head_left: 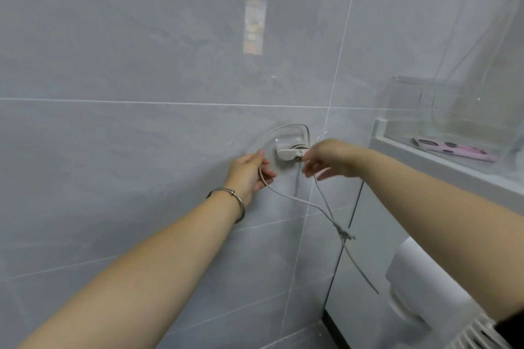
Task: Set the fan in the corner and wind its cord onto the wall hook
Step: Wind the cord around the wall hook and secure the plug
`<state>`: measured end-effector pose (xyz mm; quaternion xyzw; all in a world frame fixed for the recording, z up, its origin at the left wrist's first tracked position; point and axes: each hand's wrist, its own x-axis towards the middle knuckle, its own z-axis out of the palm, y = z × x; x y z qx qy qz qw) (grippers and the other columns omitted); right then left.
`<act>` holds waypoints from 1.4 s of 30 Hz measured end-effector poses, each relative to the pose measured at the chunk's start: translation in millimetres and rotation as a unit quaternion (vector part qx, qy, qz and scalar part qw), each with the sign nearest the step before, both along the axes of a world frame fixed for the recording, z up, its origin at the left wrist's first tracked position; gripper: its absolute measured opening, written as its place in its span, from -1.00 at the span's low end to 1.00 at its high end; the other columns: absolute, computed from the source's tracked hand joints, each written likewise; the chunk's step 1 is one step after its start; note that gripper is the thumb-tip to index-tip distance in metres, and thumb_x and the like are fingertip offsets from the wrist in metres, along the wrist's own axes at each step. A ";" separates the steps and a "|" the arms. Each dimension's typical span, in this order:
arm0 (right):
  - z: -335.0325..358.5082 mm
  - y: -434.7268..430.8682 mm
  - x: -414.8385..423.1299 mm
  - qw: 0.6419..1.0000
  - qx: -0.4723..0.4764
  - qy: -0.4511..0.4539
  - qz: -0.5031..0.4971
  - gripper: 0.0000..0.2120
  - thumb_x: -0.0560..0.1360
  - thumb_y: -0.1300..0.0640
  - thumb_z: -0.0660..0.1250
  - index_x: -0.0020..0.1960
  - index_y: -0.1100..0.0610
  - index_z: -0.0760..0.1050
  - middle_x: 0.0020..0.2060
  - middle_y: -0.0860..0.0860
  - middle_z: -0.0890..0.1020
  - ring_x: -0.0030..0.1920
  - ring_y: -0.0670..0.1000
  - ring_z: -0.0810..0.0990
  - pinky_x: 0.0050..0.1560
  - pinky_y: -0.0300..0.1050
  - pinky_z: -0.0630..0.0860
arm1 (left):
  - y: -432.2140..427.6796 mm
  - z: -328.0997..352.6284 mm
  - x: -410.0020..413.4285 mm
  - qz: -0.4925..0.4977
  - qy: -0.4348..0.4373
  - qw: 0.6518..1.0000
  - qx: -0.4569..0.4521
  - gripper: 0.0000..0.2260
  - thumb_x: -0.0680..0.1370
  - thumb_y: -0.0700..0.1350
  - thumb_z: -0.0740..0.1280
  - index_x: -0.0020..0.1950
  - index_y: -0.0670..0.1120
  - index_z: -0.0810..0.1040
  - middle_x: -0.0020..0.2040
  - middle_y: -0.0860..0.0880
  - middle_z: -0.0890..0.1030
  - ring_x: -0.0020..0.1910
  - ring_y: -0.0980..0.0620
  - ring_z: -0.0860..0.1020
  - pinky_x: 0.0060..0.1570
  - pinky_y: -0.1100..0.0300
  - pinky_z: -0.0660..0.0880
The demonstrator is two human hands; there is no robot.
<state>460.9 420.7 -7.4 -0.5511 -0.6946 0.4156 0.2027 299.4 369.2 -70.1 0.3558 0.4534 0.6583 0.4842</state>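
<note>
A white wall hook (288, 153) on a clear adhesive pad is stuck to the grey tiled wall. A thin white cord (326, 211) runs from each of my hands and hangs down past a knot toward the lower right. My left hand (249, 174), with a metal bangle on the wrist, pinches the cord just left of the hook. My right hand (330, 160) holds the cord at the hook's right side, fingers blurred. The white fan (419, 280) stands low at the right, partly hidden by my right arm.
A recessed wall ledge (442, 156) at the right holds a pink spotted phone case (456, 149). A white cabinet panel (365, 258) stands below the ledge, in the corner behind the fan.
</note>
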 end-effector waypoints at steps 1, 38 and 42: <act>-9.5 -4.3 -0.1 0.995 -0.002 -0.090 0.045 -0.81 0.56 0.26 0.19 0.15 0.23 0.46 -0.07 0.13 0.63 0.00 0.09 0.60 0.03 -0.06 0.48 | -0.3 -0.4 -1.8 0.003 -0.013 1.000 0.001 -0.72 0.63 -0.08 0.16 -0.26 -0.13 0.41 -0.65 0.06 0.43 -0.62 0.17 0.48 -0.40 0.27 0.52; -36.2 -5.7 -17.1 0.927 0.334 -0.167 0.027 -0.33 0.40 0.32 0.22 0.48 0.19 0.13 0.43 0.10 0.25 0.42 0.14 0.22 0.37 -0.11 0.21 | 13.3 -18.4 -15.4 -0.021 0.213 0.976 -0.036 -0.87 0.54 -0.30 0.25 0.05 -0.12 0.46 -0.33 -0.06 0.50 -0.66 0.23 0.44 -0.60 0.37 0.37; -37.5 -5.5 -13.6 0.926 0.335 -0.169 0.039 -0.35 0.39 0.32 0.23 0.46 0.18 0.17 0.42 0.09 0.27 0.40 0.15 0.24 0.34 -0.13 0.22 | 26.7 -4.4 -2.7 0.051 0.253 0.966 0.007 -0.91 0.51 -0.24 0.33 -0.17 -0.09 0.52 -0.39 -0.05 0.51 -0.66 0.18 0.43 -0.53 0.33 0.39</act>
